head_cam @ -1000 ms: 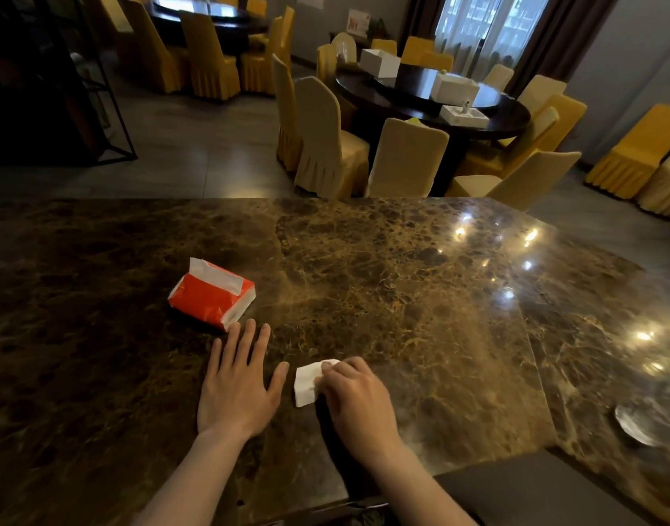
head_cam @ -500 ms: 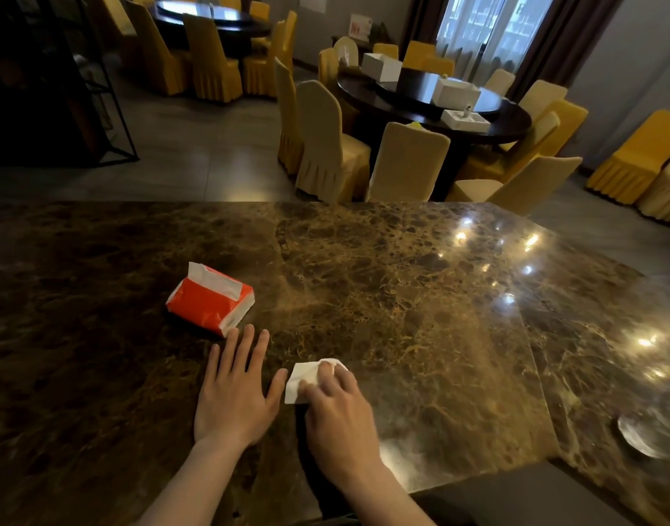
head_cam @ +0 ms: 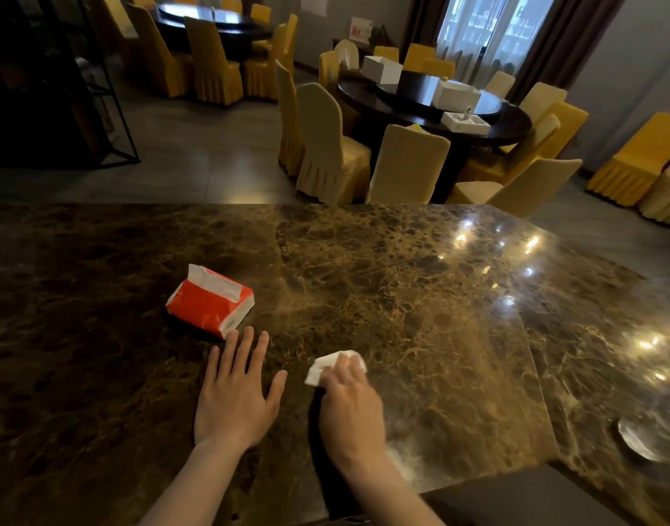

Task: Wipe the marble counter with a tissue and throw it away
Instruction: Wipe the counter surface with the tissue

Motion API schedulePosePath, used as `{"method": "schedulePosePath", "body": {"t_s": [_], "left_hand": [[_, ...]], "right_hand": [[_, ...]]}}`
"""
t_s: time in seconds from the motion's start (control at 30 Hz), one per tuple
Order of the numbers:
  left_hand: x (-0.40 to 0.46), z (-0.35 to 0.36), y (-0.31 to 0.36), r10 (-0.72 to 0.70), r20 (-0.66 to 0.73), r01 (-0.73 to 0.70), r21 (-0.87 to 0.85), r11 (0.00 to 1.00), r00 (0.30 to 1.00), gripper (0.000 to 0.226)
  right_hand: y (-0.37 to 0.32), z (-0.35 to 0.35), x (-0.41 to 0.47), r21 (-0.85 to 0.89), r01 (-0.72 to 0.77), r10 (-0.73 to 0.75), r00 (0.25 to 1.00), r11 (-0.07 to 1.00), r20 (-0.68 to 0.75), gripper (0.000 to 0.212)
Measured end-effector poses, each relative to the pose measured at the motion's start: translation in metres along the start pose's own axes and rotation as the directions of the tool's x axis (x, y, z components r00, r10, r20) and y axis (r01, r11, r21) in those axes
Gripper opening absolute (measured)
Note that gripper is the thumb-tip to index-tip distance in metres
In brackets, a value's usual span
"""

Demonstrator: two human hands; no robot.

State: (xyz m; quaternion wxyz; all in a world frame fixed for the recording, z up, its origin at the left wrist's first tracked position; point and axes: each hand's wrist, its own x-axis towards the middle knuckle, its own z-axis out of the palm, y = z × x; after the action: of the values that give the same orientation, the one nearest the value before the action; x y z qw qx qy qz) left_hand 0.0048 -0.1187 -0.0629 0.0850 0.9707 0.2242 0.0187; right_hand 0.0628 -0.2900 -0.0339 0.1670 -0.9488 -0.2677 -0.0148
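While the left hand lies flat and empty on the desk, the right hand presses a tissue down under its fingertips, unwiped marble stretching ahead and rightward

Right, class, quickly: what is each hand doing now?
Left hand: open, flat on brown marble counter.
Right hand: pressing white crumpled tissue.
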Motion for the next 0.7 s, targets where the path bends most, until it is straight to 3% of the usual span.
{"method": "schedulePosePath", "body": {"t_s": [0.13, 0.2, 0.3, 0.43, 0.5, 0.7], "left_hand": [[0.0, 0.0, -0.002, 0.016, 0.003, -0.016, 0.012, 1.0, 1.0, 0.084], [-0.001, -0.001, -0.003, 0.018, 0.001, -0.018, 0.0, 1.0, 1.0, 0.083], [-0.002, -0.002, -0.003, 0.02, 0.003, -0.02, -0.017, 1.0, 1.0, 0.083], [-0.001, -0.003, 0.001, 0.008, -0.001, -0.008, -0.006, 1.0, 1.0, 0.082], [-0.001, -0.003, 0.002, 0.01, -0.007, -0.01, -0.008, 1.0, 1.0, 0.083], [-0.001, -0.001, -0.001, 0.012, 0.002, -0.012, 0.009, 1.0, 1.0, 0.083]], "right_hand": [[0.003, -0.009, -0.01, 0.056, 0.235, -0.236, 0.972, 0.97, 0.017, 0.026], [0.033, -0.029, -0.005, 0.072, 0.151, -0.152, 0.988, 0.986, 0.009, 0.026], [0.078, -0.055, 0.004, 0.0, -0.1, 0.1, 0.994, 0.995, -0.046, 0.024], [0.067, -0.048, 0.009, -0.066, -0.263, 0.257, 0.963, 0.963, -0.085, 0.02], [0.041, -0.034, 0.005, -0.045, -0.202, 0.198, 0.977, 0.978, -0.081, 0.018], [0.004, -0.014, -0.007, 0.038, 0.199, -0.2, 0.98, 0.979, 0.003, 0.016]]}}
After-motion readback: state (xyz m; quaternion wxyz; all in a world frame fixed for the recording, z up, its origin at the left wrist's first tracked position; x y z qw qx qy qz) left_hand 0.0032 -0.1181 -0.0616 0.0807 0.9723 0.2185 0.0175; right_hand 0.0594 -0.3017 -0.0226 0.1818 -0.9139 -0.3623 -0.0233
